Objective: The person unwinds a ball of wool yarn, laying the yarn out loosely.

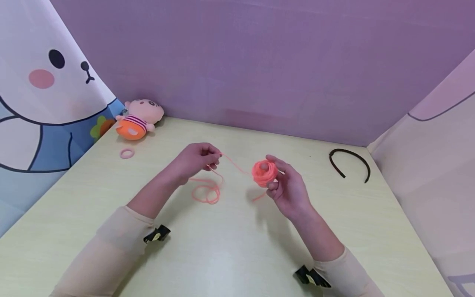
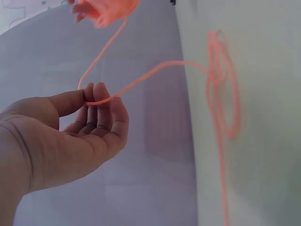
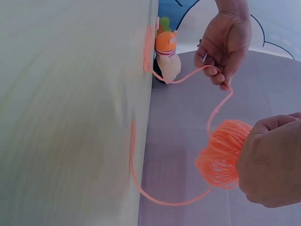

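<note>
My right hand (image 1: 291,187) holds a small ball of coral-pink yarn (image 1: 264,172) above the table, its fingers and thumb around the side of the ball. A short tail of yarn hangs from the ball down to the table. To the left, my left hand (image 1: 198,161) pinches the strand between thumb and fingertips, as the left wrist view shows at the strand (image 2: 99,102). From there one stretch of yarn runs to the ball. The other drops to a loose looped pile of yarn (image 1: 206,194) lying on the table below the left hand.
A plush doll (image 1: 139,119) in orange and stripes lies at the back left, with a pink ring (image 1: 127,153) in front of it. At the right lies a dark headband (image 1: 350,161). A purple wall (image 1: 259,74) borders the table's far edge. Black clips (image 1: 157,234) sit at both sleeves.
</note>
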The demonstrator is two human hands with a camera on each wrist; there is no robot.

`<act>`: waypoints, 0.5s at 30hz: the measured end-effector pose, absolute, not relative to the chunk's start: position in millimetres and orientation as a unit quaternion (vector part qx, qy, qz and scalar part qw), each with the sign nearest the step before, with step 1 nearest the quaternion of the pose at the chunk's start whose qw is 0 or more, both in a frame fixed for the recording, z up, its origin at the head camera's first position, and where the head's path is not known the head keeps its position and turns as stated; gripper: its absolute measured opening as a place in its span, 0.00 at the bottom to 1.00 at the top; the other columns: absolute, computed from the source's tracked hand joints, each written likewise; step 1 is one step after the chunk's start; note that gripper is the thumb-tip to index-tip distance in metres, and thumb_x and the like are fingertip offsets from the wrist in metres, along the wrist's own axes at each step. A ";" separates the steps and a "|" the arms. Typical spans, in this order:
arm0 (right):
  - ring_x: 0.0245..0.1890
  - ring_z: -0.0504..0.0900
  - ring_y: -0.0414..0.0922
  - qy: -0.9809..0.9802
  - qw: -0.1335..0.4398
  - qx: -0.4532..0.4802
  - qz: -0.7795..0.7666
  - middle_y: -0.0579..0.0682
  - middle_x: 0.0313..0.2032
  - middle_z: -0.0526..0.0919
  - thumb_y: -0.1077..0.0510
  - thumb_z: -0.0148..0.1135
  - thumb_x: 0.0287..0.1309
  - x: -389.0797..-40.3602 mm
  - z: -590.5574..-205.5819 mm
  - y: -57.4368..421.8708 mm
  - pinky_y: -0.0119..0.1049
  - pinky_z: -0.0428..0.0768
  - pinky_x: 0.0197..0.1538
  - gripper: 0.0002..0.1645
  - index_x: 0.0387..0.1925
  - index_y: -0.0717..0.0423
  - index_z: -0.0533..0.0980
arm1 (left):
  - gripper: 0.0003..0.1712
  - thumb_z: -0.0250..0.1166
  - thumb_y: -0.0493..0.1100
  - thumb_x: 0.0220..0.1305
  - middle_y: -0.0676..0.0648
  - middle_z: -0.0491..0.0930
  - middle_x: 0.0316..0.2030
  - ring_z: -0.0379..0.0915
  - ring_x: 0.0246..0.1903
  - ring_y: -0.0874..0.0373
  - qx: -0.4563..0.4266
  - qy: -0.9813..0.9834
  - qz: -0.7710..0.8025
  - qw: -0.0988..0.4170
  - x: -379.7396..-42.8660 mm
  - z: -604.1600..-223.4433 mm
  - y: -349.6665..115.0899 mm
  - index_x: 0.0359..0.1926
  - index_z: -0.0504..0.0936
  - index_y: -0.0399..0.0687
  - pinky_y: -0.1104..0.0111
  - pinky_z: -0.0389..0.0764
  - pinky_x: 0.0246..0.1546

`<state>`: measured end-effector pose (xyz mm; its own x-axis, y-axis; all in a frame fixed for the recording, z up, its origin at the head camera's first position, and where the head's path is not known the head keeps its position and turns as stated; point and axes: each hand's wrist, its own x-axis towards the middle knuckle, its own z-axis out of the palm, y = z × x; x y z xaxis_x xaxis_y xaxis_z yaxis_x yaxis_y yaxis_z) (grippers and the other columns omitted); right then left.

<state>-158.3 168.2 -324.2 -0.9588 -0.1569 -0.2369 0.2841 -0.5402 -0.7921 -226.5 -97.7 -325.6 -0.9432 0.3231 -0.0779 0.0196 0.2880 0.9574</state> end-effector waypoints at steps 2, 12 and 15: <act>0.14 0.75 0.36 0.474 0.129 0.070 -0.868 0.46 0.39 0.82 0.54 0.43 0.78 -158.6 -324.5 168.2 0.24 0.70 0.22 0.22 0.68 0.53 0.66 | 0.12 0.58 0.39 0.75 0.42 0.80 0.38 0.80 0.42 0.45 0.101 0.790 0.594 0.118 -227.9 -321.1 -102.5 0.51 0.79 0.33 0.63 0.82 0.45; 0.13 0.70 0.35 0.537 0.135 0.088 -0.828 0.44 0.36 0.81 0.59 0.50 0.76 -161.8 -326.2 167.1 0.23 0.68 0.20 0.22 0.68 0.49 0.68 | 0.14 0.58 0.40 0.76 0.42 0.78 0.39 0.80 0.40 0.51 0.086 0.765 0.635 0.065 -231.1 -304.2 -120.5 0.54 0.76 0.32 0.63 0.82 0.46; 0.14 0.69 0.35 0.544 0.137 0.093 -0.823 0.44 0.37 0.81 0.59 0.51 0.76 -162.6 -326.6 167.3 0.23 0.68 0.20 0.24 0.69 0.48 0.67 | 0.14 0.58 0.40 0.77 0.41 0.78 0.39 0.80 0.40 0.51 0.083 0.754 0.649 0.049 -231.9 -300.2 -125.3 0.54 0.76 0.32 0.62 0.82 0.48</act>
<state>-162.6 167.3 -326.6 -0.9452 -0.1248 -0.3018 0.3266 -0.3705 -0.8695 -231.9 -125.3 -300.2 -0.9814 0.1891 0.0329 0.0606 0.1431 0.9879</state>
